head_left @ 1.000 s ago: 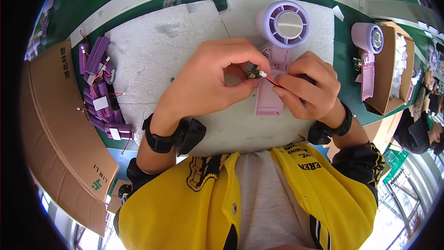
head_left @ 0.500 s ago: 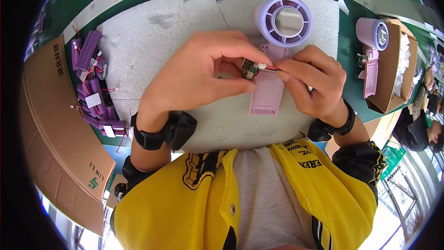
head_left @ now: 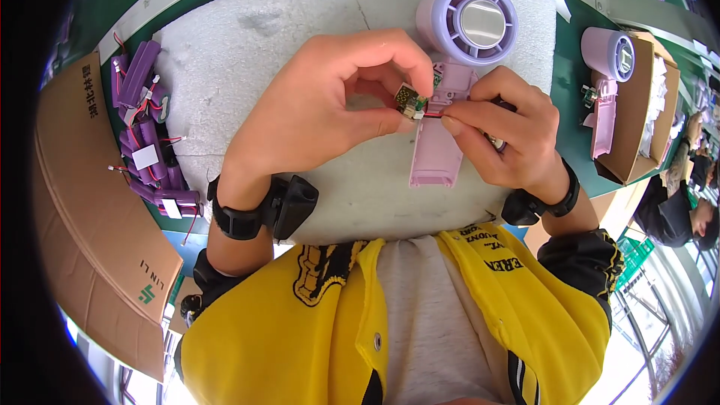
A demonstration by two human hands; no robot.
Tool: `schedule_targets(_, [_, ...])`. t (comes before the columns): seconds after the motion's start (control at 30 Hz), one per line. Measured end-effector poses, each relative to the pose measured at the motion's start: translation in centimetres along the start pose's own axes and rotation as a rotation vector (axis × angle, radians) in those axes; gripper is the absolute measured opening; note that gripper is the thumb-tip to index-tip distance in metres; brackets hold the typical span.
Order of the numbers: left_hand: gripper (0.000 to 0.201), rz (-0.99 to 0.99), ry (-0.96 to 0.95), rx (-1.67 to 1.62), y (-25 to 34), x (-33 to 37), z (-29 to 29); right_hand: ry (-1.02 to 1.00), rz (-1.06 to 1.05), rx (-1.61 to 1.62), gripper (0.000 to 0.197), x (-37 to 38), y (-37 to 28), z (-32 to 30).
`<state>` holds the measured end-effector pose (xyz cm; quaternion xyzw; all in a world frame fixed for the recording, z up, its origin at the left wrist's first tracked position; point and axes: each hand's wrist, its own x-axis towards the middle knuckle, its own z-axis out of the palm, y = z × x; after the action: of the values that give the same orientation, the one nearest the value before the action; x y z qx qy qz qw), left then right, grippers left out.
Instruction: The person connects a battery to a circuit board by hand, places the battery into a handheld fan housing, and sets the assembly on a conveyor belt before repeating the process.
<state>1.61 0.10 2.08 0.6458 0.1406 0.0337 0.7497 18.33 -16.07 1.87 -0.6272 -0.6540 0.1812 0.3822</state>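
My left hand (head_left: 300, 101) pinches a small circuit board (head_left: 406, 95) between thumb and fingers. A white plug (head_left: 418, 113) sits at the board's edge; whether it is fully seated, I cannot tell. Thin red and black wires (head_left: 433, 115) run from it to my right hand (head_left: 517, 131), whose thumb and forefinger grip them. Something dark and shiny shows partly among the right hand's curled fingers. Just beneath both hands lies a handheld fan with a lilac round head (head_left: 435, 21) and an opened pink handle (head_left: 437, 156); the hands partly cover the handle.
White foam sheet (head_left: 247, 45) covers the green bench. Several purple battery cells (head_left: 154, 154) with wires lie at left, beside a large cardboard box (head_left: 105, 217). At right, a second fan (head_left: 600, 52) rests against an open carton (head_left: 630, 131). Other people appear at far right.
The plug and wires have come closer to the board, with the right fingers moving slightly left. The view has shifted a little, and the left hand's grip on the board has tilted.
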Motion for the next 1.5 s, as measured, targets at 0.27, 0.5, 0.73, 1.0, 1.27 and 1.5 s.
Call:
schedule_targets(0.27, [0.035,0.049,0.013,0.132,-0.1,0.1,0.0,0.016,0.023,0.03,0.016,-0.1,0.1,0.0])
schedule_targets(0.5, [0.034,0.17,-0.004,0.207,-0.3,0.2,0.2,0.042,0.064,0.044,0.014,-0.1,0.0,-0.1])
schedule_targets(0.73, [0.033,0.232,0.091,0.165,-0.5,0.3,0.7,0.039,0.08,0.057,0.013,-0.1,-0.1,0.0])
schedule_targets(1.0, [0.038,0.104,0.062,0.154,-0.2,-0.2,0.6,0.003,-0.074,-0.012,0.013,0.2,0.3,-0.3])
schedule_targets(1.27, [0.039,0.285,0.061,0.465,-0.3,0.2,0.8,0.17,0.07,-0.041,0.034,0.3,-0.7,0.7])
schedule_targets(1.5, [0.037,0.204,0.141,0.365,-0.1,0.1,1.1,0.165,-0.066,-0.147,0.04,0.1,-0.2,0.7])
